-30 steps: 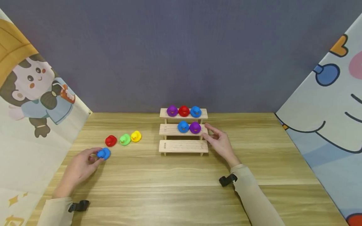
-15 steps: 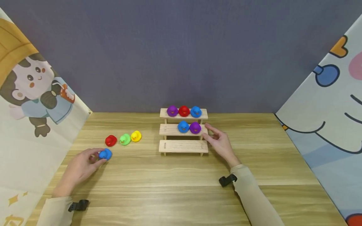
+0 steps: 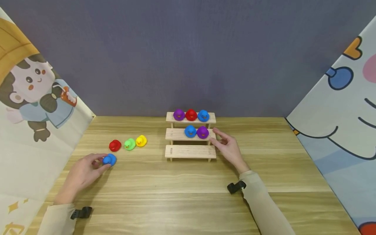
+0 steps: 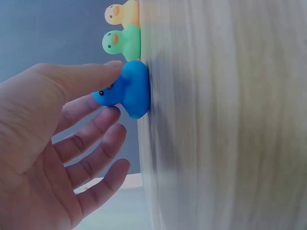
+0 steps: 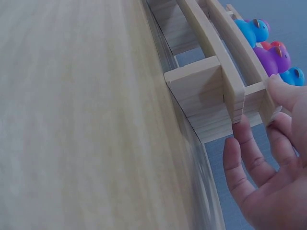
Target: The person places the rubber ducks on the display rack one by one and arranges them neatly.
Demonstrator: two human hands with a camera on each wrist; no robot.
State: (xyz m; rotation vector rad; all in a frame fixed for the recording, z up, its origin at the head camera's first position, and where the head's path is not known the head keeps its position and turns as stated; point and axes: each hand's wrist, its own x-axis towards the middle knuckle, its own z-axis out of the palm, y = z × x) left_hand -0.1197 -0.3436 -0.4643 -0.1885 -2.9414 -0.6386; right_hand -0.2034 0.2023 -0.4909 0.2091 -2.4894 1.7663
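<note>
Before a grey wall [image 3: 188,58], a grained table [image 3: 164,195] bears tiered shelves [image 3: 191,151].

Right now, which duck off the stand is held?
The blue duck, pinched by the left hand; the red duck, green duck and yellow duck are untouched.

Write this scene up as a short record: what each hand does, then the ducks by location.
Left hand: pinches the tabletop blue duck
Right hand: holds the right end of the middle step of the wooden three-step stand
Top step, left to right: top purple duck, top red duck, top blue duck
Middle step, left to right: middle blue duck, middle purple duck
Beyond the left hand, on the wood-grain table: tabletop red duck, green duck, yellow duck
Duck count: nine
</note>
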